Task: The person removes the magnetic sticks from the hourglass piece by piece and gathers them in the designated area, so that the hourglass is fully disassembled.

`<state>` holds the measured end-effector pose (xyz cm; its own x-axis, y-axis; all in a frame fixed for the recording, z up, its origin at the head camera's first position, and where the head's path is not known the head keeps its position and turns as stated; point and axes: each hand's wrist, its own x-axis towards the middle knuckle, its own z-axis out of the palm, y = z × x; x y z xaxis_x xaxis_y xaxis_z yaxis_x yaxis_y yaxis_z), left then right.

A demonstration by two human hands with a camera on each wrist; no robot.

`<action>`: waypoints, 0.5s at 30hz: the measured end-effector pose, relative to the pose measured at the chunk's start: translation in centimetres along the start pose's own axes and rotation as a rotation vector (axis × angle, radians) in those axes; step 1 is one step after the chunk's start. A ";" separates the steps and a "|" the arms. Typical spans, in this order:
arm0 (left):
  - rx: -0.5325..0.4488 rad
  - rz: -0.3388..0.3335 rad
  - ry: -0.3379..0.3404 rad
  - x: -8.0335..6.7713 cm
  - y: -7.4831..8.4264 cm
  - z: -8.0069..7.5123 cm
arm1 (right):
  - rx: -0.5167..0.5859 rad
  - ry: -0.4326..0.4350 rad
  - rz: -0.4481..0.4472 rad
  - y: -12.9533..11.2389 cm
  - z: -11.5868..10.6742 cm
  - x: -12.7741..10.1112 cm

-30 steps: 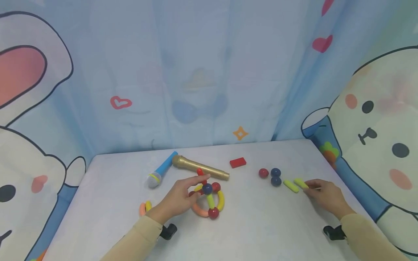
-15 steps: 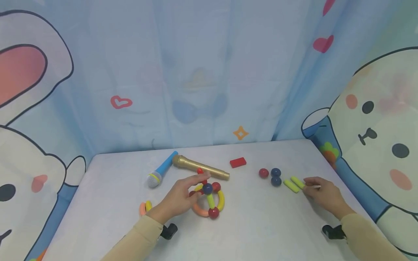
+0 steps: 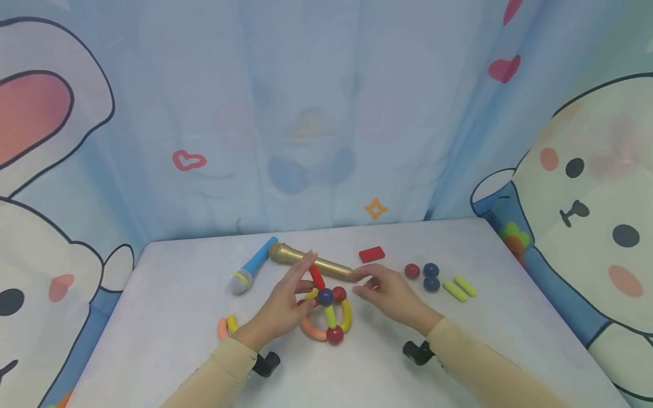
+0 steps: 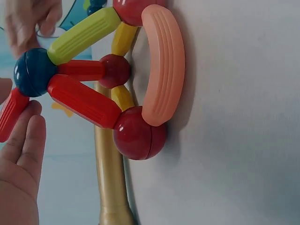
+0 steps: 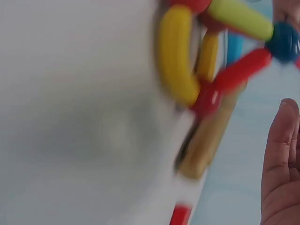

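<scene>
A toy built of coloured sticks, curved pieces and balls [image 3: 334,317] lies at the middle of the white table [image 3: 168,283]. A blue ball [image 3: 325,296] sits raised at its hub. My left hand [image 3: 285,300] pinches the red stick [image 3: 317,276] that rises from that ball; in the left wrist view this stick [image 4: 11,115] lies between thumb and fingers [image 4: 26,140]. My right hand [image 3: 385,292] hovers just right of the toy, fingers relaxed and holding nothing. In the right wrist view its fingers [image 5: 281,159] are beside the blurred toy [image 5: 178,56].
A gold microphone [image 3: 326,264] and a blue one [image 3: 252,266] lie behind the toy. A red block [image 3: 371,254], one red ball [image 3: 411,271], two blue balls [image 3: 431,276] and two yellow-green sticks [image 3: 459,289] lie to the right. Orange and yellow curved pieces [image 3: 227,324] lie left.
My right hand let go of the yellow-green sticks and moved left to the toy. The red stick in my left hand tilted more upright.
</scene>
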<state>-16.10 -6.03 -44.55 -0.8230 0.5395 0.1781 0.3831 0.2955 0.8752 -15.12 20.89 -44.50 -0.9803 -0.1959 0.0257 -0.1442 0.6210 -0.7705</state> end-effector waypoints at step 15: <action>-0.046 -0.070 0.091 0.3 0.3 0.6 | 0.144 -0.090 -0.088 -3.1 4.2 1.9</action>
<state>-15.93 -5.30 -44.48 -0.8825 0.4442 0.1542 0.3054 0.2922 0.9063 -15.93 15.38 -44.70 -0.9477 -0.3161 0.0449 -0.2018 0.4842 -0.8513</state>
